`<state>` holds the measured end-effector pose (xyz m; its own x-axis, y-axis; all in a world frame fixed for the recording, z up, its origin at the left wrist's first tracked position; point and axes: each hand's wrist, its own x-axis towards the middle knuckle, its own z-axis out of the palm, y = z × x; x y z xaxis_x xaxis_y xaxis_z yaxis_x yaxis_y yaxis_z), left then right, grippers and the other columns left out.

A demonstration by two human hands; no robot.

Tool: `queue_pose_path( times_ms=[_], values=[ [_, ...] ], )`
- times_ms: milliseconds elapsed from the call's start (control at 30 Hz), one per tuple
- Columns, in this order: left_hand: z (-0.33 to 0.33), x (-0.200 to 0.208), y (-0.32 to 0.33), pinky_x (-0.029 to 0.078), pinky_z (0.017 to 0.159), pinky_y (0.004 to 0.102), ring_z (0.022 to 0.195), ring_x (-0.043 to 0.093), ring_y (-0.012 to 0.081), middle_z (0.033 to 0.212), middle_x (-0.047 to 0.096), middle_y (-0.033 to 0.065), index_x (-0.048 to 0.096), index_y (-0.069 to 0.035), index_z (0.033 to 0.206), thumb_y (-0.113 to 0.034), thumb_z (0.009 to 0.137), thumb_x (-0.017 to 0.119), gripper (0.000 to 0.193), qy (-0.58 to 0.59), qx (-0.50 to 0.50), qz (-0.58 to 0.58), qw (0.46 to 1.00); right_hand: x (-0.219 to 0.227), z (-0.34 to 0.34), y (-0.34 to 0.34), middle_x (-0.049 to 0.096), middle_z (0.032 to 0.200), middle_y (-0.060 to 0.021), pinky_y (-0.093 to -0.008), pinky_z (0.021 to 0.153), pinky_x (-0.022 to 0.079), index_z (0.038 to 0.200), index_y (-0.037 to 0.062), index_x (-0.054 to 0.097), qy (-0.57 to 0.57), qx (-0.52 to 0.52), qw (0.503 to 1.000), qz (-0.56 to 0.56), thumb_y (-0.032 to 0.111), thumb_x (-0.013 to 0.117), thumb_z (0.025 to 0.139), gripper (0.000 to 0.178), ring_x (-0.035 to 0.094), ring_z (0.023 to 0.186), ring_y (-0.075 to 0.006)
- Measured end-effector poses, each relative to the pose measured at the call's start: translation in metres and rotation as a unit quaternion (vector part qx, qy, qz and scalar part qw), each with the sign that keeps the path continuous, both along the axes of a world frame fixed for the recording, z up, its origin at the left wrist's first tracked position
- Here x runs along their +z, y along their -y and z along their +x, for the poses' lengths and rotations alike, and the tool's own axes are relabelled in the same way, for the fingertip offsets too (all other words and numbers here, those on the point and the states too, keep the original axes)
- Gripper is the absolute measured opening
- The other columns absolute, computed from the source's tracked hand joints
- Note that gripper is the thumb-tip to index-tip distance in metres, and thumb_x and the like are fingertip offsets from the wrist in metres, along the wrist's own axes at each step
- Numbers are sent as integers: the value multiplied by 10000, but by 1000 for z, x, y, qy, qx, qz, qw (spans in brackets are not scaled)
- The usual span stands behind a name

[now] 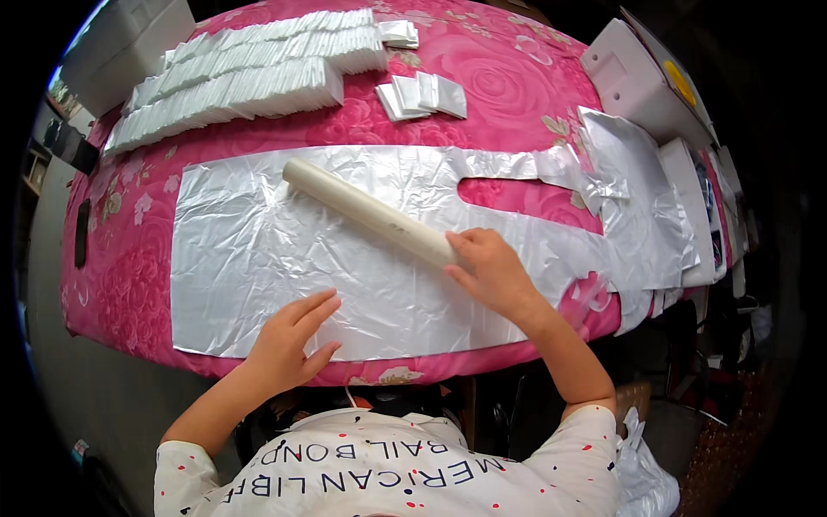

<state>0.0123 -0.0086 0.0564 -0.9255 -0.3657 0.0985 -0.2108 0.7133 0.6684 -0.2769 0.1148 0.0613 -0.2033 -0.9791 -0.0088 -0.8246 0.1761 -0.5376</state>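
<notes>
A thin silvery-white plastic sheet (245, 258) lies spread and wrinkled over the table, with a long rounded cut-out between two strap-like arms on its right. Across it, slanting from upper left to lower right, rests a pale cream tube (366, 207). My right hand (493, 271) grips the tube's lower right end, thumb on the near side and fingers over the far side. Over the sheet's near edge is my left hand (291, 339), its fingers stretched out and thumb apart, holding nothing. Whether its fingertips touch the sheet I cannot tell.
Rows of folded white plastic packets (233, 90) line the far left, with a few loose packets (422, 95) beside them. More plastic sheets (642, 207) are piled at the right near a white foam box (633, 77). A dark phone-like object (83, 233) lies at the left edge.
</notes>
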Motion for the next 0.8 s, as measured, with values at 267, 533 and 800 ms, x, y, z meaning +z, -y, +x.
queue_pose_path(
  times_ms=[267, 533, 800],
  values=[
    [-93, -37, -28, 138, 1065, 573, 1334, 7, 532, 1479, 39, 274, 294, -58, 1398, -378, 751, 660, 809, -15, -9, -111, 994, -47, 13, -77, 320, 1420, -183, -401, 1082, 237, 1317, 32, 433, -87, 47, 995, -18, 310, 508, 885, 519, 285, 1319, -343],
    [-127, -34, -49, 154, 1082, 535, 1352, 16, 494, 1477, 67, 266, 337, -1, 1356, -376, 748, 647, 778, -5, -43, -115, 992, -62, -144, -168, 336, 1402, -201, -471, 1091, 181, 1340, 34, 400, -339, -298, 892, 35, 316, 531, 864, 568, 286, 1314, -337],
    [-138, -30, -57, 188, 1086, 508, 1359, 56, 473, 1458, 168, 249, 401, 25, 1300, -345, 738, 642, 715, -2, -66, -129, 989, -24, -177, -217, 580, 1102, -151, -374, 849, 427, 933, 33, 568, -112, -436, 893, -20, 172, 603, 827, 178, 524, 1051, -294]
  ],
)
